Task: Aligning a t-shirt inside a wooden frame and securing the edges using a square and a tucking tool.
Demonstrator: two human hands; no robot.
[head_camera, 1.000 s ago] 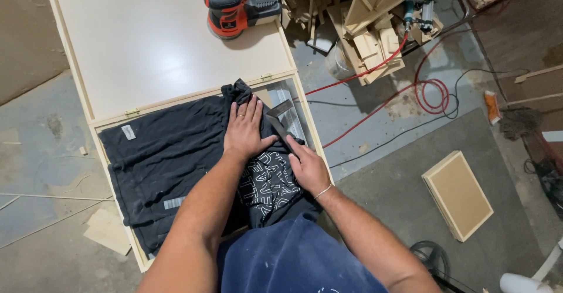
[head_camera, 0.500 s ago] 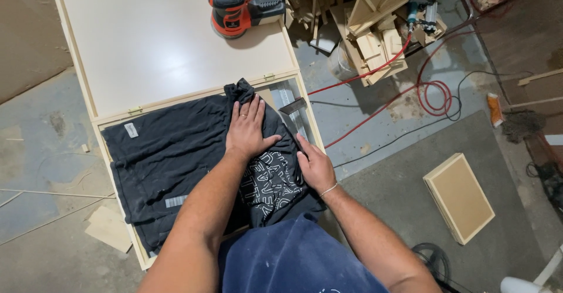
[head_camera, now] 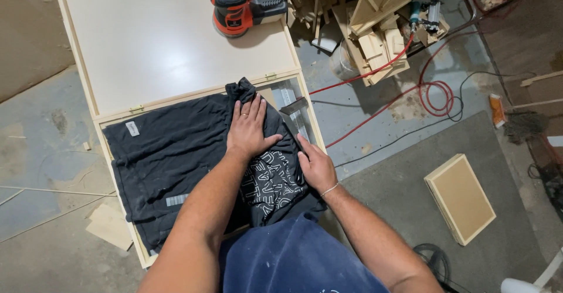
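Plainly, both hands lie flat on a black shirt [head_camera: 176, 152] spread in the lower half of a shallow wooden case [head_camera: 79, 82]. The left hand [head_camera: 249, 130] presses palm-down, fingers straight and slightly spread, on the cloth near its bunched top corner; a ring shows on one finger. The right hand [head_camera: 316, 167] rests open at the shirt's right edge, just beside the case's right rail, thumb toward the other hand; a thin bracelet circles the wrist. Neither hand grips anything, and they sit near each other but apart. A white printed pattern shows on the shirt between the two forearms. The case's lid lies open and flat beyond, joined by two small hinges, and an orange-and-black sander [head_camera: 240, 4] stands on its far right corner. Under the cloth by the left hand something metal [head_camera: 290, 105] peeks out, perhaps a bracket; it is too covered to tell. On the floor to the right lie a red hose [head_camera: 437, 94], scrap wood [head_camera: 375, 23] and a small panel [head_camera: 460, 198].
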